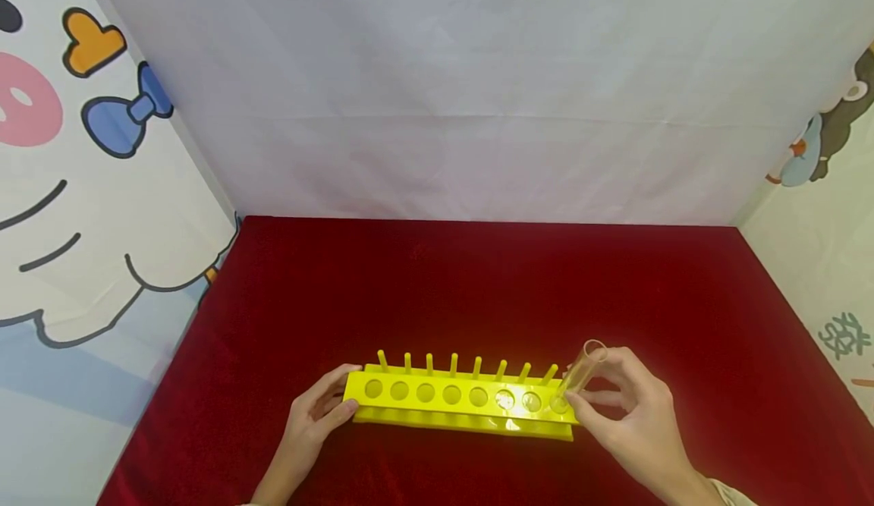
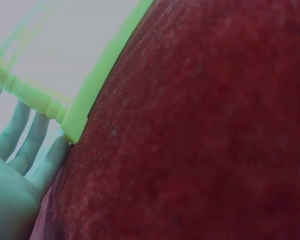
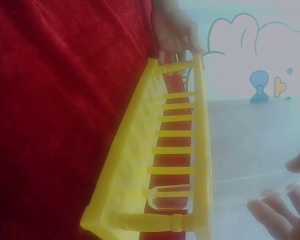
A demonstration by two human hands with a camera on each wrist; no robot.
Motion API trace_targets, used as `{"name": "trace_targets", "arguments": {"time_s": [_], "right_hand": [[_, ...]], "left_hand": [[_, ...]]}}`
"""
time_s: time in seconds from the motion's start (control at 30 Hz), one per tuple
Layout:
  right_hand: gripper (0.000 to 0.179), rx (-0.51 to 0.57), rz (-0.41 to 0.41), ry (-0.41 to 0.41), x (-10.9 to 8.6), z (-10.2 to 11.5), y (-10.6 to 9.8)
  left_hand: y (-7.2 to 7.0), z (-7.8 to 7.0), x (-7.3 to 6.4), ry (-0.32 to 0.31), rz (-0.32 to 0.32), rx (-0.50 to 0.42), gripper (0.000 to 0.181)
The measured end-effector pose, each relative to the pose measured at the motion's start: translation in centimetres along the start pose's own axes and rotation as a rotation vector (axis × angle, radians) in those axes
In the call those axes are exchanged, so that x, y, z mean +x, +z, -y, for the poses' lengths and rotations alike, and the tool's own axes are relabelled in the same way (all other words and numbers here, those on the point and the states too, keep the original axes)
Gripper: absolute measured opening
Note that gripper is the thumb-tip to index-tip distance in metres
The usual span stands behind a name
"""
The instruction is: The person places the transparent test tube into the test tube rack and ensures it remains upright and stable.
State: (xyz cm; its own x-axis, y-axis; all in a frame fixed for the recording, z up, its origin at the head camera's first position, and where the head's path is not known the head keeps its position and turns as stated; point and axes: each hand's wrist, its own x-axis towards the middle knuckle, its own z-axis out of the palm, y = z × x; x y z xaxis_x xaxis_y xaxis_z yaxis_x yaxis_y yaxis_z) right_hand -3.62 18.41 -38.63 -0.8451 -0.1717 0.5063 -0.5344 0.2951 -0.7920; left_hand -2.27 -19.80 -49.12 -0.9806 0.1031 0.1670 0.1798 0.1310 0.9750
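Note:
A yellow test tube rack (image 1: pixel 437 407) stands on the red cloth, with a row of round holes along its top plate and a row of pegs behind. My left hand (image 1: pixel 309 421) grips its left end, the thumb in front of the top plate. At the other end, a clear test tube (image 1: pixel 580 373) leans to the right in the last hole, pinched by my right hand (image 1: pixel 640 415). In the right wrist view, the rounded bottom of the tube (image 3: pixel 170 198) shows below the top plate. The left wrist view has the fingers (image 2: pixel 50 162) at the rack's end post.
Red velvet-like cloth (image 1: pixel 437 286) covers the table. Behind it hangs a pale curtain (image 1: pixel 437 96). Cartoon-printed panels border the left (image 1: pixel 82 187) and right (image 1: pixel 833 263) sides.

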Motion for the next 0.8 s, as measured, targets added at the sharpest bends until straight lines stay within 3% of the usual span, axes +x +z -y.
{"name": "trace_targets", "arguments": {"time_s": [0.37,0.6,0.8], "right_hand": [[0.048,0.033,-0.005,-0.036,-0.22,-0.61,0.2],[0.045,-0.002,0.014,0.069,-0.42,-0.62,0.15],[0.045,0.0,0.019,0.09,-0.48,-0.61,0.12]], "left_hand": [[0.08,0.07,0.07,0.012,-0.008,-0.026,0.04],[-0.03,0.24,0.09,0.003,0.002,-0.024,0.04],[-0.14,0.32,0.06,0.009,0.009,-0.028,0.041]]}}
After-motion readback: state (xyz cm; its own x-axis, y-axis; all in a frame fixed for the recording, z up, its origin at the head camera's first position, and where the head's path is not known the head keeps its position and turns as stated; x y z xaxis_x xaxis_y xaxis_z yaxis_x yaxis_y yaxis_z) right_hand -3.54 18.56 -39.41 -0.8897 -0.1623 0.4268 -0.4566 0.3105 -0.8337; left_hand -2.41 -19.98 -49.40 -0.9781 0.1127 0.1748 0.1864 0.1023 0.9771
